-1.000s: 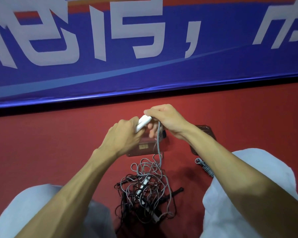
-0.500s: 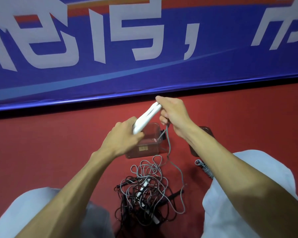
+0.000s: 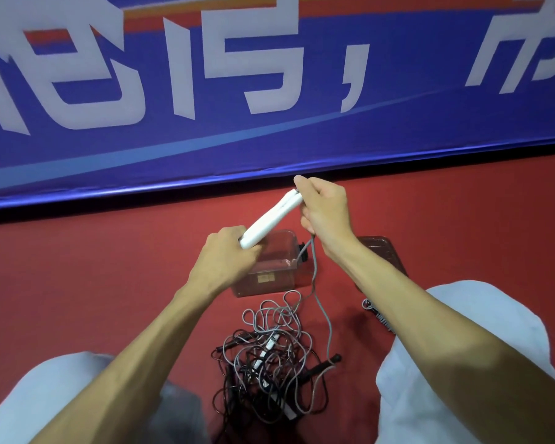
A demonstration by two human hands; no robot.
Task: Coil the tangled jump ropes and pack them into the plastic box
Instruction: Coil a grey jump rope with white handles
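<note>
Two white jump-rope handles (image 3: 269,219) are held side by side, slanting up to the right. My left hand (image 3: 228,257) grips their lower ends. My right hand (image 3: 324,209) pinches their upper ends and the grey rope (image 3: 314,270), which hangs from it down to the floor. A tangle of grey and black ropes (image 3: 269,363) with a white handle in it lies on the red floor between my knees. The clear plastic box (image 3: 276,267) stands open behind the tangle, partly hidden by my left hand.
The box's lid (image 3: 385,251) lies on the floor to the right, under my right forearm. A small coiled striped rope (image 3: 377,314) lies beside my right knee. A blue banner (image 3: 269,123) with white characters runs along the wall ahead.
Both hands have risen and moved apart. The white handles, mostly covered before, now show at full length. The grey rope has been pulled up from the tangle.
</note>
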